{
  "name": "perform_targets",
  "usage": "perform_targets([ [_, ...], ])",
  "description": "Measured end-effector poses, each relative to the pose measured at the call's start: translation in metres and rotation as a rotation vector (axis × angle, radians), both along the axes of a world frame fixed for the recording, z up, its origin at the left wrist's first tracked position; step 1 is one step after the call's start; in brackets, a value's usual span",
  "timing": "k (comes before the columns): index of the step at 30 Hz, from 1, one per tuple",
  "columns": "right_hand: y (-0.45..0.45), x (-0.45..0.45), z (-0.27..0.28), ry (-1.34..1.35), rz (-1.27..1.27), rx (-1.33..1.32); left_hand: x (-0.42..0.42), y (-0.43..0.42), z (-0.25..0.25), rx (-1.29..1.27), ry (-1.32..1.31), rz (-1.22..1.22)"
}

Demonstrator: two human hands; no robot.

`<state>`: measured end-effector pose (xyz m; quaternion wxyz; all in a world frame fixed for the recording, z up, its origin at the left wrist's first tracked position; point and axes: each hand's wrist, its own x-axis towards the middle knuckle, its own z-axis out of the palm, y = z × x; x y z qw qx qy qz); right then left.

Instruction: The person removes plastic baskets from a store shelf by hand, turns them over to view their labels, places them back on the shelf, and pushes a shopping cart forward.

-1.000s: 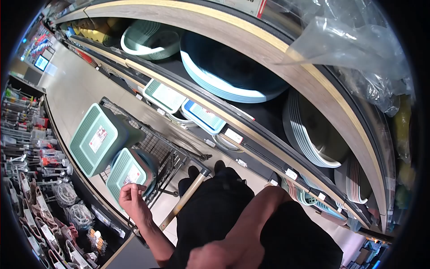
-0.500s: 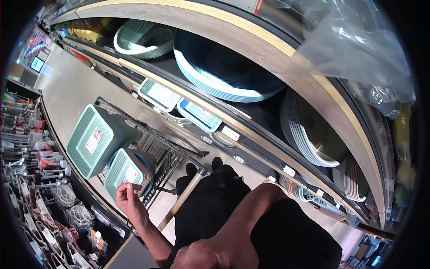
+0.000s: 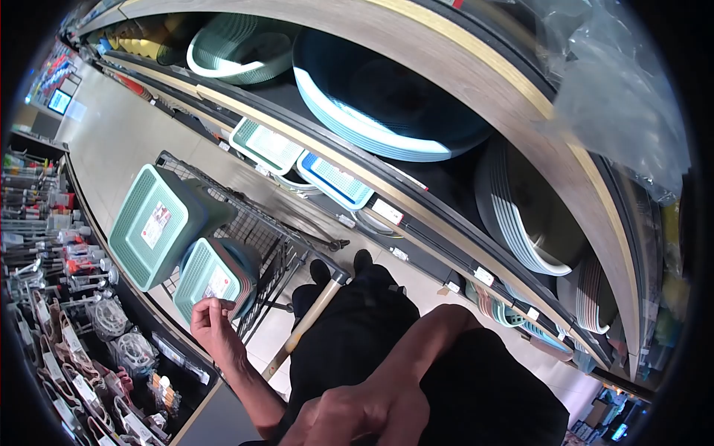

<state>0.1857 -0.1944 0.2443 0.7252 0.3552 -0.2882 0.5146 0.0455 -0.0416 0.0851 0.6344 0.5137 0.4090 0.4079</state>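
My left hand (image 3: 216, 331) is raised above the near end of the cart, fingertips pinched together; whether anything small is between them I cannot make out. Behind those fingers is a light green rectangular basket (image 3: 195, 286) with a label, tilted on the cart beside other stacked tubs. A larger light green basket (image 3: 132, 241), also labelled, sits farther along the cart. My right hand (image 3: 361, 412) is held in front of my body at the bottom edge, fingers curled in and partly cut off; what they hold, if anything, is hidden.
The wire cart (image 3: 260, 230) stands in front of me, its handle (image 3: 312, 316) beside my legs. To the right, shelves hold stacked blue basins (image 3: 364, 137), grey basins (image 3: 524, 230) and shallow trays (image 3: 335, 182). Hanging kitchen goods (image 3: 89, 282) line the left. Clear plastic (image 3: 617, 97) hangs upper right.
My right hand has shifted slightly right, and more of its curled fingers shows. My left hand stays pinched in nearly the same place. The view has moved a little.
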Motion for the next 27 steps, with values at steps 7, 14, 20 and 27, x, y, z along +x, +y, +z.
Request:
perform_targets([
  [7,-0.004,-0.001,0.005,-0.007,-0.151,-0.115,0.002,0.003,-0.004,-0.003,0.011,0.004],
  [14,-0.014,0.002,0.009,0.023,-0.137,-0.199,-0.011,0.011,-0.013,0.000,0.043,-0.044],
  [20,-0.007,0.009,-0.005,-0.019,-0.100,-0.228,-0.003,0.012,-0.013,-0.009,0.049,-0.064],
  [27,-0.010,0.017,-0.002,-0.036,-0.095,-0.200,-0.008,0.022,-0.026,0.022,0.162,0.038],
])
